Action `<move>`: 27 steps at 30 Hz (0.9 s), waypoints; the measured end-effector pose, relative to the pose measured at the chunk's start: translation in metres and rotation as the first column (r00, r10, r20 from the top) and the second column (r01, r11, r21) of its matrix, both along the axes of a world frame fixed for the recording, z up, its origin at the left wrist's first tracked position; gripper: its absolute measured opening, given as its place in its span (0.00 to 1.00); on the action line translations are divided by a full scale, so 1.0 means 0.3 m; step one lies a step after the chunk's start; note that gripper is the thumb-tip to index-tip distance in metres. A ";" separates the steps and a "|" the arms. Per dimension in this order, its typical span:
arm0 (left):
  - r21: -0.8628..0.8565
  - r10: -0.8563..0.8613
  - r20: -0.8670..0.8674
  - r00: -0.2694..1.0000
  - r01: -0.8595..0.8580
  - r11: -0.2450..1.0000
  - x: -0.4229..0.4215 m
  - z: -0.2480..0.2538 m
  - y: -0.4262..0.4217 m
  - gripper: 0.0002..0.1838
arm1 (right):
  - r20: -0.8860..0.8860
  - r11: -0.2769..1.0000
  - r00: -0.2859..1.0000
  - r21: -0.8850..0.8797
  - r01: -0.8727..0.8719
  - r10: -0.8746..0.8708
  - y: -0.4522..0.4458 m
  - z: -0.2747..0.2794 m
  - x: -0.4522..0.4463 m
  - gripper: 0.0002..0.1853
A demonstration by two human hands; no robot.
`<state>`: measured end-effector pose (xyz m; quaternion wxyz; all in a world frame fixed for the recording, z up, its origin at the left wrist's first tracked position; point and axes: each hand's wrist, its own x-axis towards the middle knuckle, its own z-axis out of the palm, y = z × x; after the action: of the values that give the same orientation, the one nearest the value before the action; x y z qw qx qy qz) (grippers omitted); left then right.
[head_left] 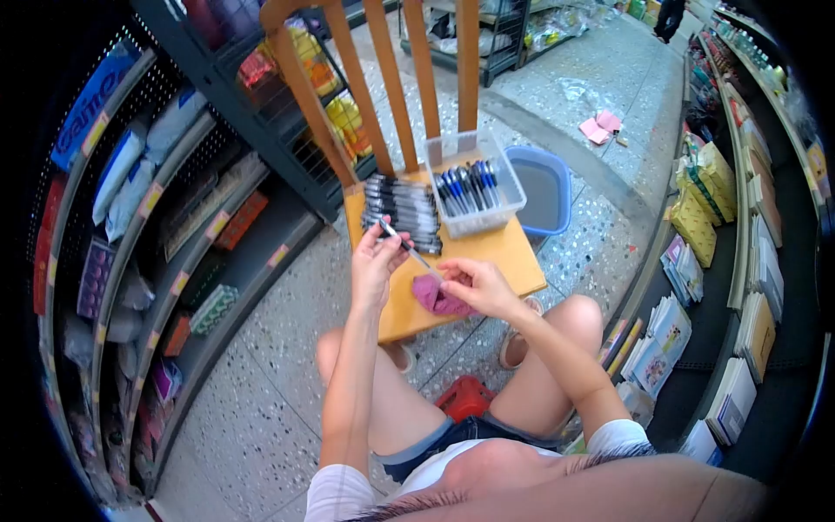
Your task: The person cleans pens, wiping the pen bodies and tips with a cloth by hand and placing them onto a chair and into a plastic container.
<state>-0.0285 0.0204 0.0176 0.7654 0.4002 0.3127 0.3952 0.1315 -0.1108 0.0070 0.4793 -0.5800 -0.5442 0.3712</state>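
Between my hands, over the seat of a wooden chair (396,315), a slim pen (415,252) is held at a slant. The fingers of my left hand (377,261) pinch its dark upper part, and my right hand (477,285) pinches its pale lower end. Just under my right hand lies a crumpled pink cloth (433,296). A row of black-and-clear pens (400,209) covers the back left of the seat. Beside it, a clear plastic box (478,224) holds several blue and black pens.
A blue basin (561,204) stands on the floor right of the chair. Stocked shelves curve along the left and right. Pink papers (600,127) lie on the floor farther back. Something red (465,398) is between my legs. A person's legs (670,17) show far off.
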 end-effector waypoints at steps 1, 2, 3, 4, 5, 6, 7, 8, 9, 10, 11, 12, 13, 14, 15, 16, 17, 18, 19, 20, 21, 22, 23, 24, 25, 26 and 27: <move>-0.004 -0.006 -0.007 1.000 0.006 1.000 0.017 0.010 0.006 0.21 | 0.042 1.000 0.999 0.019 0.019 -0.019 0.005 0.006 0.009 0.16; -0.003 -0.022 -0.018 1.000 0.022 1.000 0.035 0.022 0.013 0.24 | 0.042 0.999 0.999 0.042 0.021 -0.023 0.009 0.014 0.018 0.14; 0.008 -0.025 -0.051 0.998 0.025 1.000 0.054 0.038 0.020 0.24 | 0.057 0.998 0.997 0.036 0.043 -0.045 0.010 0.037 0.027 0.14; 0.020 -0.026 -0.082 0.996 0.027 0.999 0.073 0.054 0.027 0.24 | 0.073 0.998 0.995 0.030 0.063 -0.065 0.007 0.068 0.035 0.14; 0.037 -0.022 -0.111 0.994 0.027 0.999 0.092 0.072 0.038 0.24 | 0.091 0.996 0.992 0.030 0.081 -0.083 0.008 0.103 0.041 0.14; 0.067 -0.025 -0.115 0.993 0.033 0.997 0.115 0.090 0.049 0.25 | 0.032 0.987 0.988 0.066 0.146 -0.148 0.010 0.139 0.041 0.10; 0.086 -0.046 -0.120 0.992 0.056 0.995 0.140 0.111 0.066 0.25 | 0.054 0.981 0.984 0.099 0.165 -0.171 0.018 0.152 0.054 0.10; 0.104 -0.065 -0.127 0.990 0.079 0.991 0.166 0.132 0.084 0.25 | 0.073 0.975 0.978 0.130 0.182 -0.193 0.027 0.157 0.071 0.09; 0.120 -0.086 -0.137 0.987 0.103 0.987 0.192 0.153 0.102 0.24 | 0.089 0.966 0.972 0.160 0.201 -0.217 0.041 0.164 0.089 0.09; 0.151 -0.102 -0.129 0.986 0.121 0.981 0.220 0.174 0.119 0.23 | 0.084 0.964 0.972 0.171 0.203 -0.220 0.055 0.173 0.109 0.08; 0.158 -0.117 -0.139 0.983 0.139 0.978 0.249 0.195 0.138 0.23 | 0.088 0.962 0.970 0.176 0.208 -0.225 0.071 0.175 0.130 0.08; 0.161 -0.133 -0.151 0.980 0.157 0.975 0.277 0.212 0.156 0.22 | 0.091 0.961 0.969 0.179 0.213 -0.231 0.085 0.173 0.150 0.08; 0.162 -0.146 -0.160 0.976 0.172 0.972 0.308 0.222 0.175 0.21 | 0.098 0.960 0.967 0.179 0.215 -0.235 0.099 0.173 0.173 0.08; 0.193 -0.150 -0.198 0.969 0.189 0.963 0.336 0.205 0.207 0.19 | 0.112 0.957 0.963 0.184 0.223 -0.246 0.110 0.177 0.192 0.08; 0.182 -0.168 -0.213 0.962 0.208 0.961 0.366 0.202 0.232 0.19 | 0.127 0.955 0.958 0.186 0.231 -0.257 0.122 0.181 0.211 0.08; 0.170 -0.185 -0.227 0.956 0.226 0.959 0.397 0.200 0.256 0.18 | 0.143 0.953 0.954 0.188 0.237 -0.265 0.136 0.182 0.232 0.08; 0.157 -0.201 -0.245 0.949 0.244 0.957 0.421 0.198 0.278 0.18 | 0.181 0.956 0.947 0.172 0.237 -0.267 0.150 0.175 0.253 0.08; 0.170 -0.213 -0.267 0.940 0.263 0.950 0.445 0.195 0.297 0.17 | 0.219 0.959 0.939 0.155 0.236 -0.266 0.164 0.164 0.277 0.08; 0.158 -0.232 -0.283 0.931 0.284 0.946 0.470 0.182 0.320 0.16 | 0.257 0.962 0.930 0.140 0.234 -0.263 0.180 0.155 0.301 0.07; 0.146 -0.251 -0.299 0.921 0.304 0.941 0.495 0.162 0.347 0.16 | 0.281 0.963 0.923 0.129 0.237 -0.265 0.194 0.148 0.321 0.07; 0.133 -0.269 -0.314 0.910 0.322 0.937 0.520 0.157 0.366 0.16 | 0.305 0.964 0.915 0.117 0.240 -0.265 0.209 0.142 0.342 0.07; 0.127 -0.276 -0.334 0.901 0.333 0.934 0.544 0.150 0.381 0.16 | 0.331 0.965 0.907 0.103 0.242 -0.263 0.221 0.137 0.357 0.06; 0.111 -0.279 -0.352 0.894 0.336 0.935 0.561 0.142 0.398 0.16 | 0.401 0.963 0.876 0.087 0.257 -0.270 0.235 0.134 0.370 0.06; 0.094 -0.282 -0.369 0.885 0.338 0.937 0.579 0.131 0.413 0.17 | 0.470 0.960 0.840 0.070 0.272 -0.272 0.250 0.133 0.382 0.05; 0.076 -0.286 -0.385 0.877 0.339 0.938 0.598 0.120 0.428 0.18 | 0.537 0.956 0.799 0.054 0.287 -0.270 0.262 0.130 0.393 0.05; 0.067 -0.282 -0.432 0.857 0.342 0.937 0.613 0.111 0.443 0.18 | 0.571 0.955 0.779 0.032 0.296 -0.260 0.272 0.126 0.397 0.04; 0.062 -0.297 -0.460 0.837 0.364 0.929 0.625 0.097 0.456 0.19 | 0.604 0.953 0.757 0.013 0.304 -0.250 0.283 0.124 0.401 0.03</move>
<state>0.1589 0.1573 0.0468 0.6990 0.5828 0.3746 0.1774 0.2518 -0.0258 0.0441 0.3068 -0.7612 -0.5593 0.1167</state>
